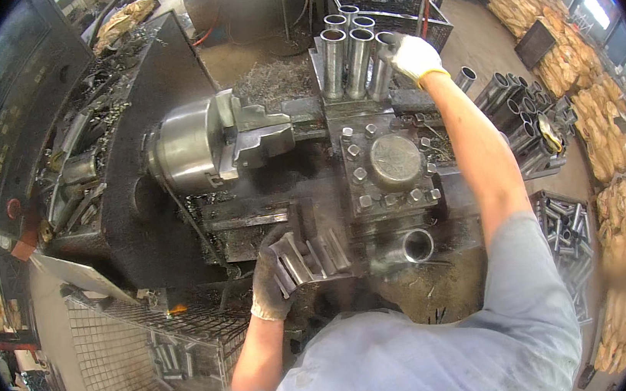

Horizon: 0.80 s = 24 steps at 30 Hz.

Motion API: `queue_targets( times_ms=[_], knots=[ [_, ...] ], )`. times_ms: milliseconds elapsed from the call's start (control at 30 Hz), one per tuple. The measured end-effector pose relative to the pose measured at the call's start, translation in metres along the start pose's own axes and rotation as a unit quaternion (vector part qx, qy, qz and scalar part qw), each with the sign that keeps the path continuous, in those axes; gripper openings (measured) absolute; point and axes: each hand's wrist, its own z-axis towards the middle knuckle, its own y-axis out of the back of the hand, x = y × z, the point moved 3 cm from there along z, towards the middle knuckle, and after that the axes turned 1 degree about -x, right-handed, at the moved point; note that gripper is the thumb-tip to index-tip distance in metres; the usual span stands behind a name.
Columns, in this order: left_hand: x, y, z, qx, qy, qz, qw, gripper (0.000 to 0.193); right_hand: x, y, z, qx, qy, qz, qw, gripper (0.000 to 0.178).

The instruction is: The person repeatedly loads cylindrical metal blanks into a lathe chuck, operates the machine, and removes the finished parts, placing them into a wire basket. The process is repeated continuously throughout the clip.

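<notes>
My right hand, in a white glove with a yellow cuff, is closed at the top of a steel tube. That tube stands upright at the right of a small group of steel tubes beyond the tool post. My left hand, in a dirty grey glove, is nearer me and curled around a shiny metal piece with ridged sides; its exact shape is unclear. Similar bright metal lies just right of it. Another tube lies with its open end showing, near the tool post.
A lathe chuck with stepped jaws stands left of the tool post. More tubes are stacked at the right. Wire baskets stand at lower left and far back. Metal chips cover the machine bed. Brown sacks line the right.
</notes>
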Motion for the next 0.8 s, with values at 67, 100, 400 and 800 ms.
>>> queue_targets(
  times_ms=[67,100,400,800],
  knots=[
    [-0.010,-0.001,-0.007,0.009,0.001,-0.009,1.000,0.099,0.003,-0.007,0.010,0.021,-0.026,-0.012,0.999,0.052],
    [-0.017,0.001,-0.008,-0.001,-0.005,0.023,1.000,0.099,0.008,0.000,0.002,0.023,-0.019,-0.010,0.999,0.051],
    [-0.116,-0.074,0.022,0.002,-0.384,0.450,0.806,0.096,0.201,0.179,-0.152,-0.074,0.312,0.019,0.947,0.023],
    [-0.044,0.052,0.006,0.082,0.057,-0.179,0.979,0.080,0.205,-0.099,-0.359,0.150,0.050,0.045,0.986,0.060]
  ],
)
